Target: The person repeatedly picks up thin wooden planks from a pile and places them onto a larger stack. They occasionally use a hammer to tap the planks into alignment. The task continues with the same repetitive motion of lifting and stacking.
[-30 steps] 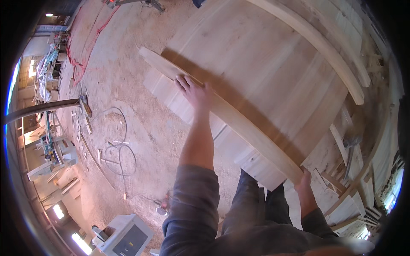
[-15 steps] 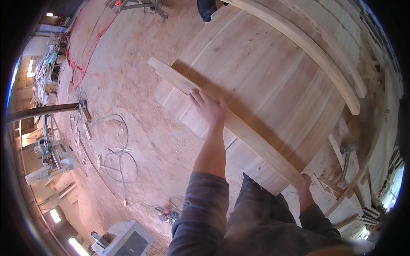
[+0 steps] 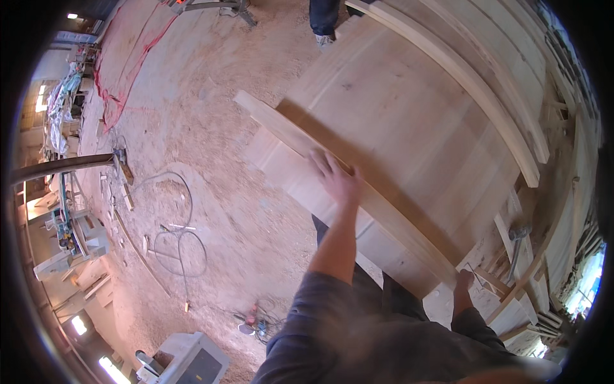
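Seen from the head camera, a person in a dark top steadies a pale wooden beam (image 3: 396,221) that lies along the near edge of a broad plank panel (image 3: 409,128), its far end reaching past the panel's left edge. The left hand (image 3: 339,182) spans the beam near mid-length, its grip partly open, fingers spread on the near side and thumb across the top, with hold of the wood. The right hand (image 3: 465,280) is at the beam's near end, by the panel's lower right corner; how far its grip is closed cannot be told. A second, curved beam (image 3: 476,83) crosses the panel toward its far right edge. A hammer (image 3: 519,232) is just beyond the panel's right edge. Beyond the left edge, a cable (image 3: 190,198) loops over the dusty floor (image 3: 217,115), and another person's leg (image 3: 324,16) stands beside the panel's far left corner.
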Demonstrator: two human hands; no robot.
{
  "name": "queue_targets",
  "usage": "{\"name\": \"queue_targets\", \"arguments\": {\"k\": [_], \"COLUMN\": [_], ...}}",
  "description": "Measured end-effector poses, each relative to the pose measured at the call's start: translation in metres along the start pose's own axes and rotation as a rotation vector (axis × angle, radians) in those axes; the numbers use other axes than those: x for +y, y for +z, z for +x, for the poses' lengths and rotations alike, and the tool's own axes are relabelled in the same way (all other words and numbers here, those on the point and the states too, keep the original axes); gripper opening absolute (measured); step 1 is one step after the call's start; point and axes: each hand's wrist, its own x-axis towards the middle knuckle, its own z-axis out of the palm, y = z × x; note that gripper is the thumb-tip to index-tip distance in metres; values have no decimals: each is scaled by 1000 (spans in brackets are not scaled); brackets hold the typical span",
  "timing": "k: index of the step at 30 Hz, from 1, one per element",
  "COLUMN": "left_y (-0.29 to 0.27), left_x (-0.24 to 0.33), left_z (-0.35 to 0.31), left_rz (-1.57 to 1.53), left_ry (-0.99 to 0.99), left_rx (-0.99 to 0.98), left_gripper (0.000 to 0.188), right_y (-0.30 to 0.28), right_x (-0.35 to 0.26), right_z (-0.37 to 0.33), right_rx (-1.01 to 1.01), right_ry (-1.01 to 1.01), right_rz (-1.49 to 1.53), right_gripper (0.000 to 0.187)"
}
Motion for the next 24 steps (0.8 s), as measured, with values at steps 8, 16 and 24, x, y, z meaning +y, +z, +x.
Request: {"name": "queue_targets", "arguments": {"k": [8, 16, 24], "left_y": [-39, -77, -87], "left_x": [-16, -188, -362], "left_z": [-2, 161, 470], "left_rz": [-175, -249, -387], "left_ry": [2, 39, -126], "left_rx": [-255, -65, -249], "left_gripper": [72, 65, 67], "right_y": [-76, -207, -199], "right_x": [-252, -519, -540], "right_z": [-112, -279, -269], "right_rx": [662, 220, 250], "right_ry": [-593, -732, -677], "right_rz": [488, 287, 102], "right_gripper": [35, 81, 89]}}
